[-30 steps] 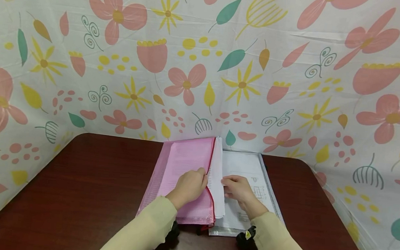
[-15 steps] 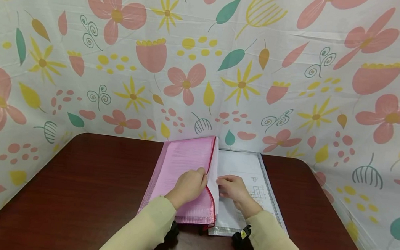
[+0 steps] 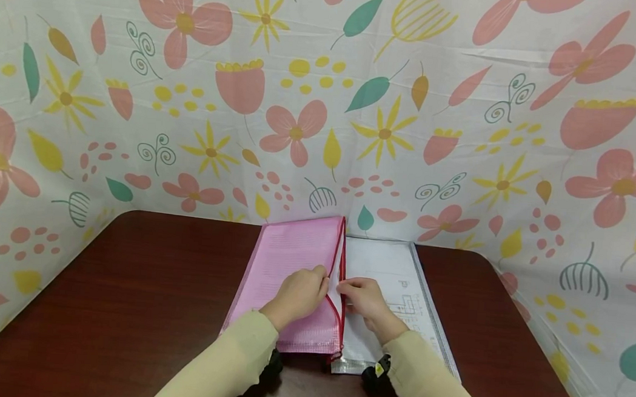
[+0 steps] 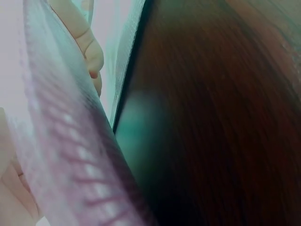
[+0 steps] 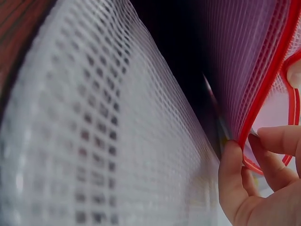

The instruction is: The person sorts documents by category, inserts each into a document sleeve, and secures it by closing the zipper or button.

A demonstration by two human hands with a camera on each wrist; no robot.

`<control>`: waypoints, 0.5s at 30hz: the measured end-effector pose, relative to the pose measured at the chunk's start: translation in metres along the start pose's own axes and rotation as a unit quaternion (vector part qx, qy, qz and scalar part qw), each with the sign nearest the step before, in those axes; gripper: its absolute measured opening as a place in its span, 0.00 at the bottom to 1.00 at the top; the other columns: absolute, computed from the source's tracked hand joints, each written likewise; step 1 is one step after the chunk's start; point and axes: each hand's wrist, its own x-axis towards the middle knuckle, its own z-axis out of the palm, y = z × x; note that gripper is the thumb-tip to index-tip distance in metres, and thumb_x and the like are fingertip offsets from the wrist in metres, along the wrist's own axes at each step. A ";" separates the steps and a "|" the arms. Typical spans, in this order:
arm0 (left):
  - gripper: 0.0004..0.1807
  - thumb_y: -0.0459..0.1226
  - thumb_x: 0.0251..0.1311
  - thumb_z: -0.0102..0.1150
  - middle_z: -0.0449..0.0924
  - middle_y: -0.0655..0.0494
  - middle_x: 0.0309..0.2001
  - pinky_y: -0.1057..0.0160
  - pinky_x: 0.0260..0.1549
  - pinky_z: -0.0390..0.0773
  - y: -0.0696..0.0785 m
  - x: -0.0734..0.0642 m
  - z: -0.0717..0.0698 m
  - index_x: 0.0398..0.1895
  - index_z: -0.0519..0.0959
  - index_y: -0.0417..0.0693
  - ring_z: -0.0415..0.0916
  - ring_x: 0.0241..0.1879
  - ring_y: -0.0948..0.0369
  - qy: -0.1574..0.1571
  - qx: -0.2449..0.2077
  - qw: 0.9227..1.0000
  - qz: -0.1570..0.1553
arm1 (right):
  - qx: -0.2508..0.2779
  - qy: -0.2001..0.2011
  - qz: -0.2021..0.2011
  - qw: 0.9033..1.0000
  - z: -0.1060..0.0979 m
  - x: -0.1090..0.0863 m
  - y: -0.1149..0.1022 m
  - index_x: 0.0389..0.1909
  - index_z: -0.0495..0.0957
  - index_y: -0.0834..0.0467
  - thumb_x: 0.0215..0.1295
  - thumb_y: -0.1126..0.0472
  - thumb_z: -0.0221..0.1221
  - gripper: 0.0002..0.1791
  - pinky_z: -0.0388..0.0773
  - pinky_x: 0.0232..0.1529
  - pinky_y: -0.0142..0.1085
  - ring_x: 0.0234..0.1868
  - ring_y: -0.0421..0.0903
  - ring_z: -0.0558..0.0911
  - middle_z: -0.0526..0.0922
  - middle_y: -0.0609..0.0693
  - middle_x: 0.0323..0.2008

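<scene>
A pink mesh zipper pouch (image 3: pixel 293 245) lies on the table with its red-trimmed side open toward the right. My left hand (image 3: pixel 299 294) grips the upper red zipper edge and holds it lifted. At the lower zipper edge (image 5: pixel 270 77) my right hand (image 3: pixel 366 300) pinches the red trim, thumb outside and fingers within the opening. White papers (image 3: pixel 338 266) sit inside the pouch, a narrow strip of them showing between the two edges. Pink mesh (image 4: pixel 70 136) fills the left of the left wrist view, blurred.
Under the pink pouch's right side lies a white mesh pouch (image 3: pixel 382 260) holding a sheet with line drawings. Both rest on a dark wooden table (image 3: pixel 126 296). A flower-patterned cloth (image 3: pixel 324 102) hangs directly behind the table.
The white papers have slid left into the pink pouch, with my right hand moving left alongside. Its fingers are now at the lower red zipper edge. My left hand has stayed in place.
</scene>
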 end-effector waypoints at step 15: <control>0.09 0.39 0.66 0.48 0.71 0.58 0.18 0.64 0.17 0.66 -0.004 -0.002 0.002 0.28 0.73 0.47 0.66 0.17 0.63 0.008 -0.018 1.000 -0.011 | 0.004 0.019 0.002 1.000 0.012 -0.004 0.003 0.53 0.70 0.67 0.63 0.60 0.57 0.21 0.74 0.24 0.32 0.26 0.41 0.75 0.79 0.55 0.38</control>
